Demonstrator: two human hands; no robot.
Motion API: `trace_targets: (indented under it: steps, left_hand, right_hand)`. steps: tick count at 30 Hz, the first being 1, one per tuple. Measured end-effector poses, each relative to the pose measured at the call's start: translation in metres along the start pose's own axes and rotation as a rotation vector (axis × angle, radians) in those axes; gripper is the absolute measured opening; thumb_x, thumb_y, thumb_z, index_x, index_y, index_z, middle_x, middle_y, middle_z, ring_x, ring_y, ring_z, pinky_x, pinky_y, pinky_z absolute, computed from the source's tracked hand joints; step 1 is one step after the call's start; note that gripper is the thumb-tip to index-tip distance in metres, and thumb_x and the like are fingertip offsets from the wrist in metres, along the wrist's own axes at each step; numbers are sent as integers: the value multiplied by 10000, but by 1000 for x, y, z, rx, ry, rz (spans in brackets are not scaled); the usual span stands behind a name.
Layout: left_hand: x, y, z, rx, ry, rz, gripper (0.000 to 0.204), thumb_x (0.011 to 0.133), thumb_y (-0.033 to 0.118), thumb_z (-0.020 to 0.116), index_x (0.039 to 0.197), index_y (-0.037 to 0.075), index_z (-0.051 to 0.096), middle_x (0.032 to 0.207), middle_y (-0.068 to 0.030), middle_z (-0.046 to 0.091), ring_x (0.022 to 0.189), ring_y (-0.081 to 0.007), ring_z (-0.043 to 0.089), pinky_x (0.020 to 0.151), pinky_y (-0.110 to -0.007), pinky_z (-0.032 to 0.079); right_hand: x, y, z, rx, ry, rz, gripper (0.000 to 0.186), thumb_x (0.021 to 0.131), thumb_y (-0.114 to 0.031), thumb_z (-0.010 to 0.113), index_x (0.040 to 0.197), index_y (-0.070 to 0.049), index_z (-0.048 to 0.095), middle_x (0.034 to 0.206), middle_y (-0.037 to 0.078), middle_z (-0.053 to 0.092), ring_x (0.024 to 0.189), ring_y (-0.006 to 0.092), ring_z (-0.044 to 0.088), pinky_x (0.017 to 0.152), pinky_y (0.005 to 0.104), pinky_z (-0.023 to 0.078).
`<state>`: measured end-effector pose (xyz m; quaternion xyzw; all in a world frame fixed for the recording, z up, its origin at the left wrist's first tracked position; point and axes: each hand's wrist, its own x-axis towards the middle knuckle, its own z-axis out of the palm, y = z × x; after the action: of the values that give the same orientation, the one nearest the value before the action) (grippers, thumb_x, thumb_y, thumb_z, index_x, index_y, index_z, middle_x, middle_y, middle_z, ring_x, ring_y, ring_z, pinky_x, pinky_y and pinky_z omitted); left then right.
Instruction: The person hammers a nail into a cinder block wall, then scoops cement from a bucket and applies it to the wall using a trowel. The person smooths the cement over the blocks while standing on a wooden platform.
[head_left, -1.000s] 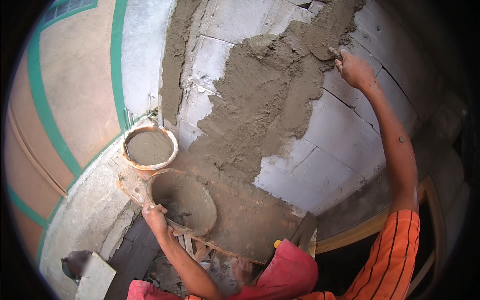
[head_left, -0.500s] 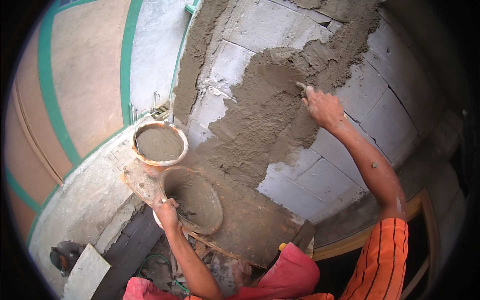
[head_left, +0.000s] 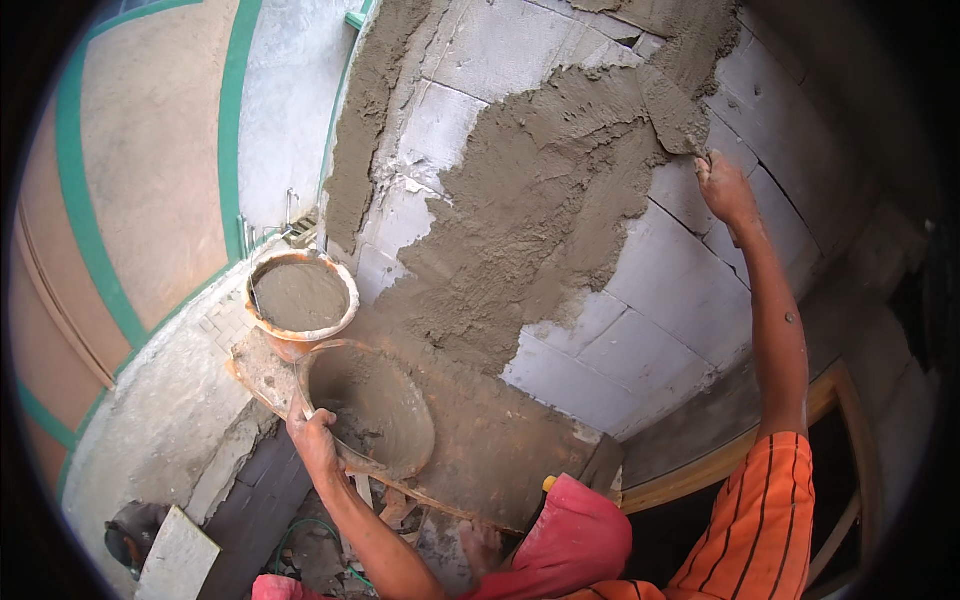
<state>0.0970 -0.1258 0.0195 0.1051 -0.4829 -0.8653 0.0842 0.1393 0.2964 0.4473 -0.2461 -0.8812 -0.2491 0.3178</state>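
Note:
My right hand (head_left: 727,190) is closed on the handle of a trowel (head_left: 672,112), whose blade is coated in grey mortar and lies against the wall. Wet mortar (head_left: 540,210) covers the middle of the pale block wall (head_left: 650,330), with a rough, ridged surface. Low on the left, my left hand (head_left: 312,435) grips the rim of a tilted bucket (head_left: 412,405); its mouth faces up and some mortar sits inside. Just beyond it stands a second bucket (head_left: 345,318), orange with a mortar-caked rim, nearly full of mortar.
Both buckets rest on a mortar-stained board (head_left: 500,440). A wooden frame (head_left: 660,492) curves along the lower right. Beneath the board are rubble and a green hose (head_left: 290,530). A grey slab (head_left: 178,560) leans at lower left, beside a dark shape I cannot make out.
My right hand has swept the trowel up and to the right across the mortar, leaving it smoother there. The trowel blade now shows. My left hand still holds the bucket rim.

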Motion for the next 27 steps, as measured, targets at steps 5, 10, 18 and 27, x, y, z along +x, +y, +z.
trace_targets:
  steps: [5, 10, 18, 27]
  left_hand:
    - [-5, 5, -7, -24, -62, -18, 683, 589, -13, 459, 1263, -52, 562, 1045, -79, 607, 863, -161, 546, 796, -232, 427]
    - [-9, 4, 3, 78, -264, -168, 699, 571, -22, 487, 1264, -51, 579, 1113, -86, 610, 953, -172, 556, 877, -238, 411]
    - [-17, 14, 16, 188, -376, -230, 711, 550, -51, 473, 1251, -46, 589, 1176, -108, 616, 1104, -200, 544, 974, -260, 377]
    - [-41, -21, 68, 591, -461, 16, 733, 542, 47, 523, 1270, 5, 588, 1333, -168, 560, 1288, -268, 446, 1179, -390, 68]
  right_hand:
    - [-107, -34, 15, 132, -256, -135, 326, 911, -310, 504, 1024, -11, 568, 922, 249, 650, 882, 424, 626, 788, 519, 468]
    - [-257, -144, 81, 210, -784, -755, 355, 861, -296, 572, 1133, -73, 523, 908, 171, 667, 823, 367, 661, 793, 506, 481]
    - [-396, -257, 176, 333, -592, -1023, 245, 865, -145, 545, 1073, -20, 510, 788, 101, 655, 694, 251, 682, 621, 364, 533]
    - [-364, -260, 179, 293, -777, -897, 402, 870, -149, 567, 1221, 36, 506, 893, 79, 700, 816, 201, 692, 649, 310, 515]
